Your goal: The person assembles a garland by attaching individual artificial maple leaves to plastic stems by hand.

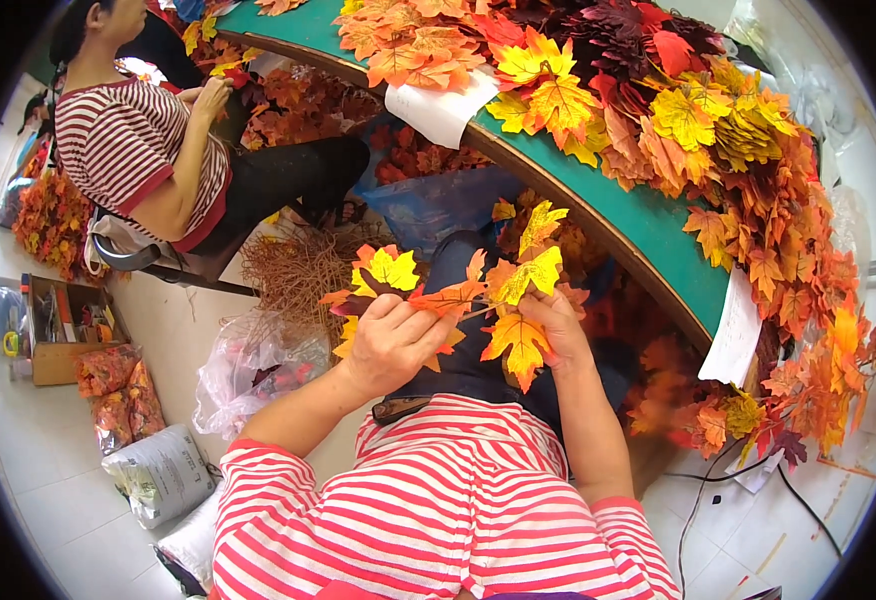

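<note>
Over my lap I hold an artificial maple leaf spray [533, 278] between my two hands, its yellow, orange and red leaves joined by a thin stem. My left hand [395, 345] is closed in a pinch at an orange leaf on the stem, with a yellow-and-red leaf cluster [388, 270] just beyond its fingers. On the other side, my right hand [556, 325] pinches the stem close to the yellow leaves. An orange-yellow leaf [518, 345] hangs beside that hand. The fingertips of both hands are partly hidden by leaves.
A green-topped table [648, 225] curves along the far right, heaped with leaves [758, 215]. Beyond my knees are a blue bag [438, 205] and a bundle of brown stems [303, 265]. A clear plastic bag [258, 365] lies left. A co-worker [148, 150] sits at far left.
</note>
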`<state>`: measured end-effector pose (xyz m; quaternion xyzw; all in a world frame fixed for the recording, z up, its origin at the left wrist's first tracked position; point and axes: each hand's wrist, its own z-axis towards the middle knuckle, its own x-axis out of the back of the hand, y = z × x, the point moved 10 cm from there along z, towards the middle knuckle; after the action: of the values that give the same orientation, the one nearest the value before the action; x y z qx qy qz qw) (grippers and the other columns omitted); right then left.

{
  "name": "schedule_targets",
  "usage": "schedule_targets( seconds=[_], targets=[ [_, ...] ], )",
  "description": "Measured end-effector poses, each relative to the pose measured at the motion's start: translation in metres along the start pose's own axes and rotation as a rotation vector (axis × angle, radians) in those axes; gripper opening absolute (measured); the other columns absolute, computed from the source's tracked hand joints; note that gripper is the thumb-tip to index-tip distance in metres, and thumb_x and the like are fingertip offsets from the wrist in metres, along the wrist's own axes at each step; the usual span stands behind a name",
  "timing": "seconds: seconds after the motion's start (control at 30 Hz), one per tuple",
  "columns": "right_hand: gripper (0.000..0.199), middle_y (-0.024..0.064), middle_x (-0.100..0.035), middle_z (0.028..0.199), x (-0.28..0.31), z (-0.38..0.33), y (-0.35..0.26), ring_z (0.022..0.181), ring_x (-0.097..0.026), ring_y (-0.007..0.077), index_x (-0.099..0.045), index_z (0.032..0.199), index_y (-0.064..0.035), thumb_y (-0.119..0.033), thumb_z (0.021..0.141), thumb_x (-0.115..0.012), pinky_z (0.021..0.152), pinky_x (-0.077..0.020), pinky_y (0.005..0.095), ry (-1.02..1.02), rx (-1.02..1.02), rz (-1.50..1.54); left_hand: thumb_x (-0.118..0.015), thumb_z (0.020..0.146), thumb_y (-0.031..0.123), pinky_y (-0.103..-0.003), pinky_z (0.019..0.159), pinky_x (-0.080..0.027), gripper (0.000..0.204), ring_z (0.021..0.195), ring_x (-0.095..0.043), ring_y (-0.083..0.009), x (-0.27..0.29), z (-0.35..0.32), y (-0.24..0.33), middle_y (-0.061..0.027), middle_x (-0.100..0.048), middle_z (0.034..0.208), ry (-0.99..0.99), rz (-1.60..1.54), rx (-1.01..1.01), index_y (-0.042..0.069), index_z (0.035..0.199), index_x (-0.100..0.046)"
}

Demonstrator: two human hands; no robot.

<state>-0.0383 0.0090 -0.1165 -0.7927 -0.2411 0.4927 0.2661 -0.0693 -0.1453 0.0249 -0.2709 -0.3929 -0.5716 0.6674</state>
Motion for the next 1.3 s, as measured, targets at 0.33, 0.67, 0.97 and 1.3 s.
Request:
schedule_targets(
  seconds=[0.33, 0.67, 0.97, 1.3],
  targets=[
    [0.027, 0.0086, -0.063, 0.093, -0.005, -0.004, 0.005, 0.086, -0.062, 0.0165, -0.057, 0.107, -0.0004, -0.001, 0.081, -0.061, 0.080, -0.0492, 0.0274, -0.103, -0.050, 0.002, -0.062, 0.067, 0.011, -0.030, 0.062, -0.038, 0.023, 0.065, -0.053, -0.0143, -0.015, -0.011, -0.018, 0.0002, -0.056, 0.072, -0.018, 0.008, 0.100, 0.008, 0.090, -0.065],
    [0.027, 0.0076, -0.064, 0.097, 0.005, 0.001, 0.008, 0.087, -0.062, 0.0130, -0.058, 0.104, -0.0008, 0.005, 0.079, -0.062, 0.080, -0.0492, 0.0236, -0.043, -0.026, -0.117, -0.070, 0.071, 0.010, -0.031, 0.060, -0.038, 0.015, 0.062, -0.055, -0.0180, -0.025, -0.016, -0.033, -0.0024, -0.060, 0.069, -0.008, -0.152, 0.257, 0.009, 0.085, -0.067],
    [0.023, 0.0035, -0.061, 0.093, 0.007, 0.005, 0.018, 0.080, -0.061, 0.0098, -0.054, 0.105, -0.0014, -0.003, 0.083, -0.062, 0.071, -0.0496, 0.0215, -0.043, -0.013, -0.294, -0.065, 0.079, 0.020, -0.036, 0.065, -0.046, 0.018, 0.070, -0.062, -0.0270, -0.076, -0.046, -0.040, -0.0105, -0.065, 0.074, -0.357, -0.691, 0.660, 0.007, 0.090, -0.069],
    [0.022, 0.0008, -0.062, 0.088, 0.028, 0.013, 0.027, 0.078, -0.060, 0.0084, -0.059, 0.103, -0.0034, -0.020, 0.089, -0.057, 0.073, -0.0493, 0.0244, 0.135, -0.069, -0.125, -0.067, 0.073, 0.016, -0.032, 0.063, -0.038, 0.019, 0.062, -0.053, -0.0171, -0.049, -0.021, 0.009, -0.0017, -0.055, 0.064, -0.133, -0.217, 0.225, 0.009, 0.090, -0.069]
  ],
)
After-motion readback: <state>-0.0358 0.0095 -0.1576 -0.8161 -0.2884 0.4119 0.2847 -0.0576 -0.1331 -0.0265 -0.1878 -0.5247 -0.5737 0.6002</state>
